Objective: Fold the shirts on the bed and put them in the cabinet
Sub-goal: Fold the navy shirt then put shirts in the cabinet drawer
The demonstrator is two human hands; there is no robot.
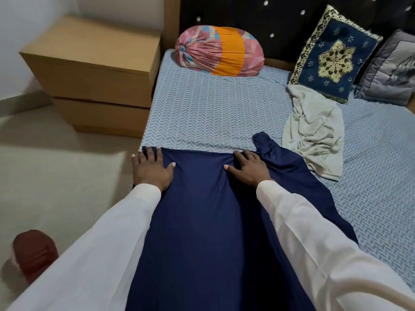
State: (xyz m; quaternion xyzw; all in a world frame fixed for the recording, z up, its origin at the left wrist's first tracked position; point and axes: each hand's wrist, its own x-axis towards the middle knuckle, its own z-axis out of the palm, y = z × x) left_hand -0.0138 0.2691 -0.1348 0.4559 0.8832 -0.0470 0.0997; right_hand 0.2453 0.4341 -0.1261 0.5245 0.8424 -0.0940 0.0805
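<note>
Both grips flat, fingers spread, holding nothing. My left grip (151,169) and my right grip (248,168) press the far edge of the navy shirt (202,221), spread on the bed (213,108) under them. Crumpled pale grey shirt (314,131) just beyond my right grip. Farther: pink-orange bolster (219,52), blue embroidered cushion (332,57). Wooden nightstand (89,70) beyond my left grip.

Both hands press flat on a navy shirt (202,209) spread over the bed (202,113): the left hand (151,168) at its far left corner, the right hand (248,168) near its bunched far right edge. A crumpled pale shirt (314,133) lies beyond, touching a blue embroidered cushion (332,55).
</note>
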